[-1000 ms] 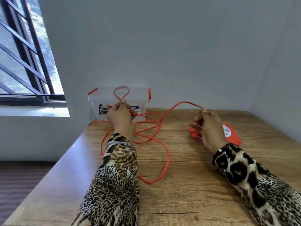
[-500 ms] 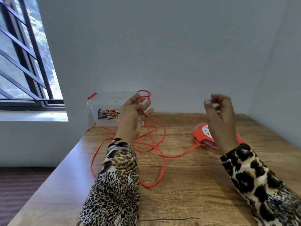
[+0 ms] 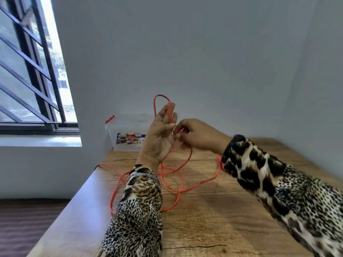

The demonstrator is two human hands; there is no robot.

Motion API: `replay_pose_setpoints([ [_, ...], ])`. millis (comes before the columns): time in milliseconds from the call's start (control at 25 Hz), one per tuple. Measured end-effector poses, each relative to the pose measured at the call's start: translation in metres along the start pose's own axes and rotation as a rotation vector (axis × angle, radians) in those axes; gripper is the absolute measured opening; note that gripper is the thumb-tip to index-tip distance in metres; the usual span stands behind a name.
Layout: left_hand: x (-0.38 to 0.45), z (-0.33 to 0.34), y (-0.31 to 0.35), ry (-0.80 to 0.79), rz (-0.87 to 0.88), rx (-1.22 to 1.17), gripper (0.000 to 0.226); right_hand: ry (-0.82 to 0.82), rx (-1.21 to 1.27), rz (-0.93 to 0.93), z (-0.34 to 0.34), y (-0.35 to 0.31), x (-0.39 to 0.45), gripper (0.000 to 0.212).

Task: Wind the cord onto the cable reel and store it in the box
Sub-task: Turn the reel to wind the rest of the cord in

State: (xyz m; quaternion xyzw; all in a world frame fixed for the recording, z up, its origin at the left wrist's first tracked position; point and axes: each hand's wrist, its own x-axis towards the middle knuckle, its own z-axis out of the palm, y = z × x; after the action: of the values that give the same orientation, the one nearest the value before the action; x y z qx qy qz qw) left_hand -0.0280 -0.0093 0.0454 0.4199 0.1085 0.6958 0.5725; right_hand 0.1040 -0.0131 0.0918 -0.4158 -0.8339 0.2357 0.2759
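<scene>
A long orange cord (image 3: pixel 179 196) lies in loose loops on the wooden table (image 3: pixel 213 229). One loop rises over my left hand (image 3: pixel 159 138), which is held up with its fingers straight and the cord draped along them. Reaching across, my right hand (image 3: pixel 196 136) pinches the cord beside my left fingers. Of the orange cable reel (image 3: pixel 220 160) only a sliver shows; my right sleeve hides the rest. The clear plastic box (image 3: pixel 128 127) with a red latch stands at the back of the table, behind my left hand, its lid on.
Walls close in behind the table and to its right. A barred window (image 3: pixel 27 71) with a sill is on the left. The table's left edge drops to a dark floor, and one loop of cord hangs over that edge.
My right hand left the reel, rose and crossed left to pinch the cord at my left hand. My left hand lifted higher with the loop on its fingers.
</scene>
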Motion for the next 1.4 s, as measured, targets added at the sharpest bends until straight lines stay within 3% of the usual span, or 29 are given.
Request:
replay_pose_setpoints([
  [120,-0.009,-0.006,-0.007,0.006,-0.079,0.547,0.064,0.237,-0.197,-0.113,-0.036,-0.013,0.012,0.012],
  [200,-0.02,-0.011,-0.016,-0.114,-0.197,1.02,0.056,0.388,-0.244,-0.127,-0.061,-0.018,0.02,0.014],
  [280,-0.029,-0.021,-0.021,-0.185,-0.356,1.409,0.03,0.344,-0.205,-0.083,-0.072,-0.016,0.025,0.013],
  [360,-0.035,-0.027,-0.021,-0.108,-0.455,1.603,0.005,0.178,-0.215,0.011,-0.06,-0.006,0.023,0.02],
  [400,-0.036,-0.031,-0.018,-0.025,-0.466,1.649,0.007,0.147,-0.314,0.047,-0.047,0.002,0.02,0.029],
  [520,-0.04,-0.036,-0.009,0.21,-0.38,1.688,0.014,0.108,-0.509,0.004,-0.01,0.02,-0.001,0.034],
  [680,-0.047,-0.04,-0.004,0.358,-0.246,1.789,0.004,-0.425,-0.47,-0.071,0.044,0.022,-0.035,0.039],
  [760,-0.048,-0.042,-0.004,0.38,-0.19,1.777,0.01,-0.455,-0.433,-0.161,0.061,0.023,-0.044,0.034],
  [880,-0.046,-0.043,-0.003,0.289,-0.116,1.679,0.025,-0.257,-0.272,-0.236,0.049,0.031,-0.036,0.02],
  [960,-0.045,-0.041,-0.001,0.243,-0.035,1.467,0.053,0.013,-0.098,-0.175,0.023,0.038,-0.022,0.016],
  [1040,-0.045,-0.041,0.001,0.189,0.121,1.452,0.065,0.335,0.191,-0.08,-0.003,0.047,-0.009,0.021],
  [1120,-0.044,-0.048,0.004,0.214,0.289,1.614,0.056,0.644,0.525,0.075,-0.031,0.064,0.0,0.028],
  [1200,-0.041,-0.059,0.011,0.376,0.335,1.654,0.038,0.789,0.669,0.278,-0.06,0.088,-0.003,0.026],
  [1240,-0.04,-0.064,0.015,0.453,0.304,1.58,0.031,0.736,0.615,0.358,-0.07,0.099,-0.007,0.024],
  [1320,-0.039,-0.068,0.02,0.526,0.209,1.394,0.027,0.472,-0.018,0.52,-0.077,0.111,-0.017,0.015],
  [1360,-0.038,-0.065,0.02,0.528,0.16,1.301,0.028,0.491,-0.314,0.482,-0.076,0.107,-0.021,0.016],
  [1400,-0.035,-0.059,0.02,0.531,0.111,1.189,0.029,0.616,-0.449,0.352,-0.072,0.098,-0.024,0.02],
])
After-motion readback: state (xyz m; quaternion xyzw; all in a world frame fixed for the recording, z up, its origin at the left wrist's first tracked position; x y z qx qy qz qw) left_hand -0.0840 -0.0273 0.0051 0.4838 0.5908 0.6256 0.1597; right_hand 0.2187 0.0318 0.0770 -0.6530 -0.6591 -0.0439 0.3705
